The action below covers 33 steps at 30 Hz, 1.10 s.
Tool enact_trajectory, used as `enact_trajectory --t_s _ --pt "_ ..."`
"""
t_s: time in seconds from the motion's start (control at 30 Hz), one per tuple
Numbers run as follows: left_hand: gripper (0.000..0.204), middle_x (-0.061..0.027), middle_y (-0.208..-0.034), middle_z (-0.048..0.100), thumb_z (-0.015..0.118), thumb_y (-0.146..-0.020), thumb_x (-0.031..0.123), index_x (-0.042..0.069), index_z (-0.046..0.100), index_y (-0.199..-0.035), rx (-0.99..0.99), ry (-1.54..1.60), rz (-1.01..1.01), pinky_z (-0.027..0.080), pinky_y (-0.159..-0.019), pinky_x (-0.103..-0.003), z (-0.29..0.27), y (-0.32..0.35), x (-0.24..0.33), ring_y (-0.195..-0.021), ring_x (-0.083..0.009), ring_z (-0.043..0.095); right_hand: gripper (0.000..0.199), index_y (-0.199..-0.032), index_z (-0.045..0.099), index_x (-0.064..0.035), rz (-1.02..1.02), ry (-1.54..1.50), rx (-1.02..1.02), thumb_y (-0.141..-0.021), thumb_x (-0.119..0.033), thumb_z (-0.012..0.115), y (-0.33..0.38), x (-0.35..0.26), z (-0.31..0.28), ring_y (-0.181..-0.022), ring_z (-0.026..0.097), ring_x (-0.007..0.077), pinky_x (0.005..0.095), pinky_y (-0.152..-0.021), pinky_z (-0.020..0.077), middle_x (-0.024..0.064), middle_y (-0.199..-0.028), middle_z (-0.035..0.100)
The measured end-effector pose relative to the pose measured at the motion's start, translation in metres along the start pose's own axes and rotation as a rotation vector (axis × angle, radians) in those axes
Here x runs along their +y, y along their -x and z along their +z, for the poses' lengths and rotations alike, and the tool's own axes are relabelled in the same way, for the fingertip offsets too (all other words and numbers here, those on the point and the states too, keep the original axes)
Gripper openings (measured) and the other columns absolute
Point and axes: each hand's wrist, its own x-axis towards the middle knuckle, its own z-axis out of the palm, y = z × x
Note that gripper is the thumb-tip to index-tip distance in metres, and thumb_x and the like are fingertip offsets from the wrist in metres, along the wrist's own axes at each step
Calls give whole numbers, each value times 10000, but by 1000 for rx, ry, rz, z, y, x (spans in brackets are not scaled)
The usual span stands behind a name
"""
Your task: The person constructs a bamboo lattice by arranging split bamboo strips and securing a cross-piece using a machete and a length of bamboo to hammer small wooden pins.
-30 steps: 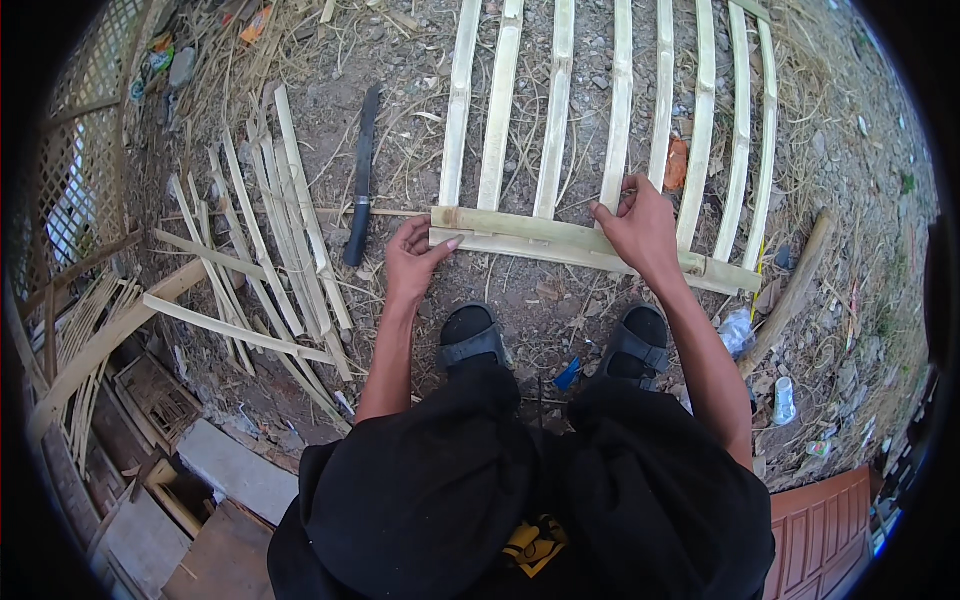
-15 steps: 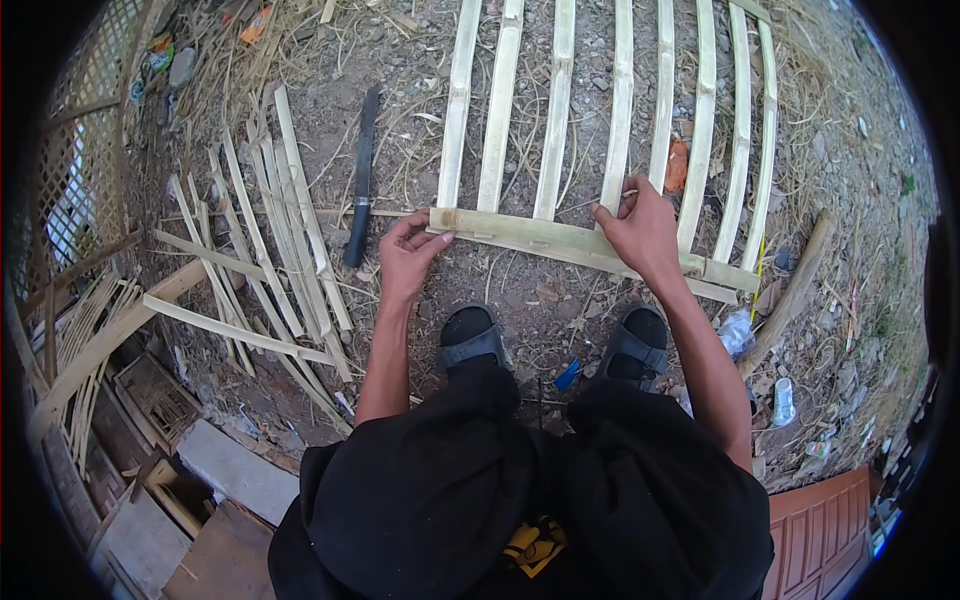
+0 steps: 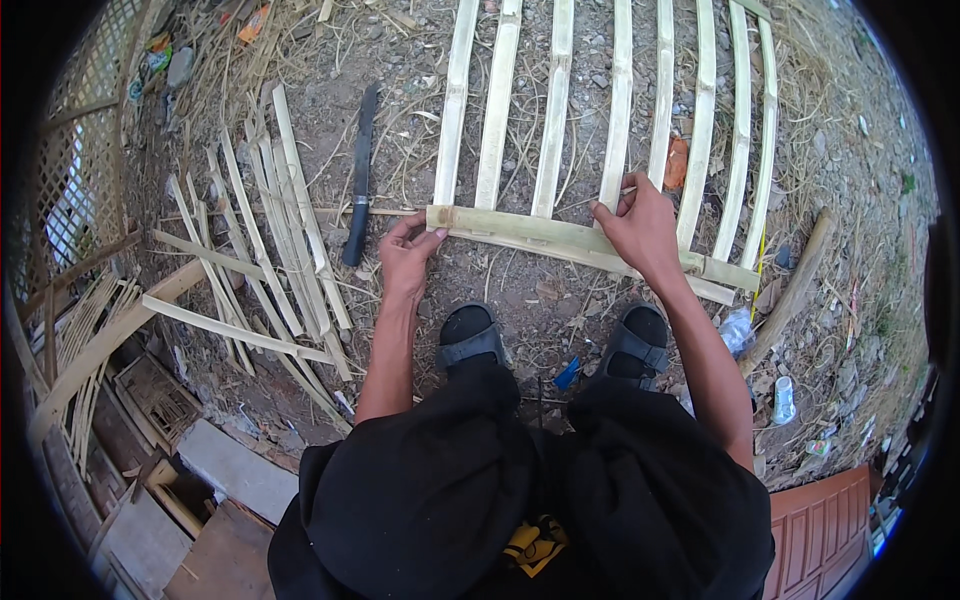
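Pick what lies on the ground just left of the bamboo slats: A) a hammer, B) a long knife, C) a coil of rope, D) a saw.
B: a long knife with a dark blade and handle lies on the dirt beside the leftmost slat, just beyond the left hand.

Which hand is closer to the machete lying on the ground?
Left. The left hand grips the bamboo crosspiece just right of the machete; the right hand holds it farther right.
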Motion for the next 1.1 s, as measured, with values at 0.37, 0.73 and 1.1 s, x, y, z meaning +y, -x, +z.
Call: enact_trajectory --t_s 0.37,0.73,1.1 --pt "384 -169 -1012 631 645 -762 -123 -113 537 -1130 255 234 -8 557 -777 -268 20 12 -16 -876 -224 655 419 -952 555 50 -19 9 4 -695 -243 710 -1 0 3 -633 628 301 391 -629 492 138 -630 604" --pt "388 -165 -1152 577 599 -800 -103 -85 526 -1180 20 166 75 523 -899 -322 8 9 -12 -1025 -244 609 415 -972 555 44 -24 -1 11 -709 -240 704 -1 3 6 -654 636 307 400 -637 494 142 -649 611" --pt "326 -195 -1132 583 536 -895 32 -97 507 -1193 88 271 11 511 -915 -377 16 8 1 -1030 -261 608 396 -951 556 42 -38 -3 16 -707 -234 702 -2 2 7 -643 628 310 398 -632 492 143 -644 601"
